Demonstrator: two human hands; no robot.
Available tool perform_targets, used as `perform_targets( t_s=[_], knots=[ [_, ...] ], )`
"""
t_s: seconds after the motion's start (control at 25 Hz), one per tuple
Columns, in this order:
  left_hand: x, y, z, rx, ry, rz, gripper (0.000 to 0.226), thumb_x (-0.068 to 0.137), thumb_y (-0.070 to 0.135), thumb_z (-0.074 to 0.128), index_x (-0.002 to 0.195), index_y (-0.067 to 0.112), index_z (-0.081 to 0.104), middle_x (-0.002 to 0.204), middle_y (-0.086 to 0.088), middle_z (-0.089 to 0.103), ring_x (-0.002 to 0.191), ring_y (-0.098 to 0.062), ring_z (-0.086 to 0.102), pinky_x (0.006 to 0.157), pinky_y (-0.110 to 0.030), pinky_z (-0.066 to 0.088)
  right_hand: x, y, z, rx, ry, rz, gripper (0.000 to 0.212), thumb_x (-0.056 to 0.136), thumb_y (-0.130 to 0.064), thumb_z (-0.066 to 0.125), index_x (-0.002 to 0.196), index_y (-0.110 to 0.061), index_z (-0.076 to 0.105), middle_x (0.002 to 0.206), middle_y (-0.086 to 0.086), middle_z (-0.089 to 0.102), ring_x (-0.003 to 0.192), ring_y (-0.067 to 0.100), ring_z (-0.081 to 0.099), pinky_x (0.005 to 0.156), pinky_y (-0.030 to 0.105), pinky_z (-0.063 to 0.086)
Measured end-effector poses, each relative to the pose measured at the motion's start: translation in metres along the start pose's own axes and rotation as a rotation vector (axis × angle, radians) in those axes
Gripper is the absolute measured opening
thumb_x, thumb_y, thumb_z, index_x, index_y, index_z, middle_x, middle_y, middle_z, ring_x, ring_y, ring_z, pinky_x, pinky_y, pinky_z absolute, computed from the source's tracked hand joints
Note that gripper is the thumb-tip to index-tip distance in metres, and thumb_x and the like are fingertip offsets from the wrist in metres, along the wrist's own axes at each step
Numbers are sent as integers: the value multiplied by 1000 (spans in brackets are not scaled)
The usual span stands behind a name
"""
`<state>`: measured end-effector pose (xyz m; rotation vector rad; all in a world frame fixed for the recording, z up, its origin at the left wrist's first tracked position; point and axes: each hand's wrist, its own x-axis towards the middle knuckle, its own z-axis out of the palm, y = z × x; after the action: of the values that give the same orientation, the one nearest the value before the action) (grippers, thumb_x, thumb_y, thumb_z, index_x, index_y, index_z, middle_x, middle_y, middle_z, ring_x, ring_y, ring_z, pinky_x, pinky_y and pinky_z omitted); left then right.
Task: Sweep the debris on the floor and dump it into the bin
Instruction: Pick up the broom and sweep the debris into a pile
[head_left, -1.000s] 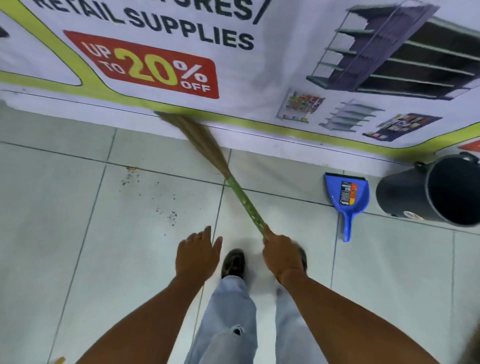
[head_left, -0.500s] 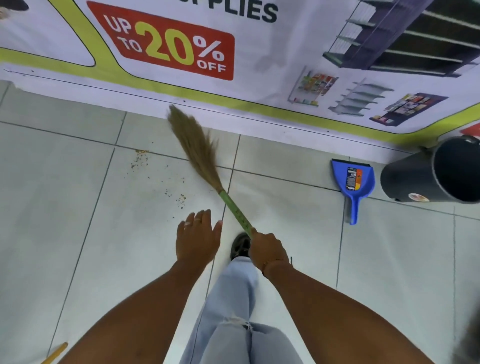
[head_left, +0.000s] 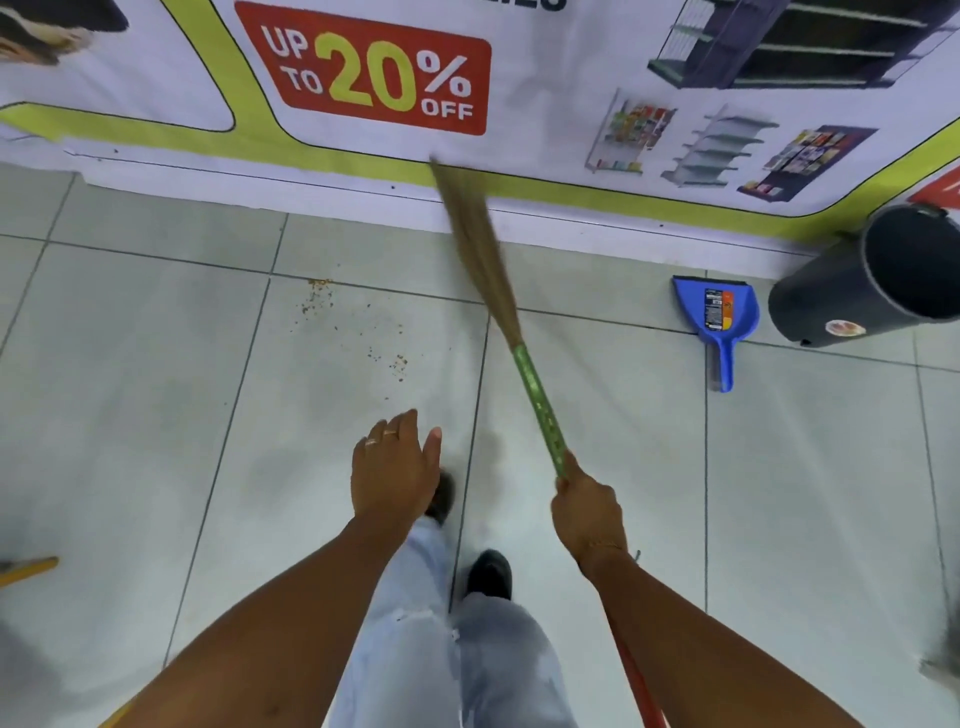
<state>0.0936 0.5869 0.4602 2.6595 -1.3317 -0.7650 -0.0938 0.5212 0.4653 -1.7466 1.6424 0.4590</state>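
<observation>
1. Right hand (head_left: 587, 512) fist-closed around the green-wrapped handle of the soft brown grass broom (head_left: 485, 270); bristle head blurred, pointing far toward the printed sale banner (head_left: 374, 78) along the wall.
2. Left hand (head_left: 392, 467) free, fingers loosely spread, palm down, holding nothing; hangs over the near floor above a dark shoe.
3. Scattered brown crumb debris (head_left: 332, 317) lies on the pale grey tiled floor (head_left: 130, 389), left of the broom head and apart from it. Trail runs from a grout line toward the near right.
4. Blue plastic dustpan (head_left: 719, 317) rests flat on the floor to the right, handle pointing near. Dark grey round bin (head_left: 852, 291) just beside it, further right, against the wall.
5. Judgement: sweep stage, debris not yet gathered.
6. Risks:
   - Fast stroke could flick the light crumbs wider or against the banner edge.
   - Crumbs may lodge in grout lines and get skipped.
   - Long push rightward to the dustpan could leave a trail.
   - One-handed grip gives less control of the head.
</observation>
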Motion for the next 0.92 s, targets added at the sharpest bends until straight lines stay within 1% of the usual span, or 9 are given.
perform_targets(
  t_s=[0.16, 0.28, 0.44, 0.48, 0.56, 0.64, 0.68, 0.8, 0.92],
  knots=[
    [-30, -37, 5, 49, -94, 41, 60, 87, 45, 25, 111, 2, 59, 101, -20, 71, 96, -38, 65, 81, -45, 54, -36, 14, 40, -16, -111, 140, 40, 97, -15, 33, 136, -12, 42, 118, 16, 62, 107, 34, 59, 85, 33, 48],
    [-35, -66, 4, -32, -136, 2, 51, 91, 41, 36, 119, 2, 55, 106, -22, 69, 100, -38, 64, 84, -43, 52, -72, -6, 97, -21, -231, 153, 42, 97, -16, 31, 138, -16, 39, 122, 14, 61, 111, 33, 58, 89, 34, 47],
    [-39, -118, -3, -23, -228, -10, 55, 84, 43, 33, 102, 1, 63, 80, -20, 74, 71, -35, 71, 60, -38, 58, -91, -68, 160, -2, -283, 116, 40, 99, -15, 31, 138, -11, 39, 123, 13, 61, 113, 29, 59, 92, 33, 49],
    [-38, -131, -4, -16, -210, 14, 56, 84, 43, 33, 103, 0, 63, 81, -21, 74, 73, -36, 70, 62, -39, 58, -90, -84, 171, 0, -281, 103, 40, 98, -13, 32, 137, -8, 40, 123, 14, 61, 112, 29, 59, 92, 33, 50],
    [-35, -154, -11, -6, -153, 72, 56, 86, 42, 34, 114, -1, 58, 98, -25, 71, 90, -39, 67, 78, -43, 55, -89, -115, 184, 38, -289, 101, 40, 97, -14, 34, 135, -8, 41, 123, 15, 61, 112, 30, 59, 91, 32, 48],
    [-35, -174, -17, -21, -104, 77, 58, 87, 42, 33, 124, 0, 51, 114, -26, 65, 107, -40, 60, 91, -45, 49, -94, -138, 191, 81, -250, 75, 39, 98, -16, 34, 135, -12, 41, 120, 15, 62, 108, 32, 60, 87, 31, 48],
    [-38, -186, -20, -10, -77, 80, 60, 87, 43, 32, 124, 1, 50, 115, -25, 64, 108, -39, 60, 92, -45, 48, -98, -146, 193, 115, -214, 65, 39, 98, -17, 34, 136, -15, 41, 117, 15, 64, 105, 32, 61, 85, 32, 49],
    [-46, -213, -23, 17, -71, 76, 66, 85, 48, 25, 117, -1, 56, 102, -26, 69, 97, -40, 65, 83, -45, 53, -115, -155, 194, 285, -96, 115, 43, 98, -16, 33, 140, -24, 38, 106, 18, 67, 96, 34, 63, 81, 35, 51],
    [-48, -226, -28, 19, -92, 53, 64, 84, 46, 26, 113, -3, 57, 97, -27, 70, 94, -41, 66, 79, -47, 54, -130, -153, 196, 365, -34, 200, 46, 99, -15, 33, 143, -28, 35, 97, 19, 66, 91, 35, 63, 82, 39, 52]
  ],
)
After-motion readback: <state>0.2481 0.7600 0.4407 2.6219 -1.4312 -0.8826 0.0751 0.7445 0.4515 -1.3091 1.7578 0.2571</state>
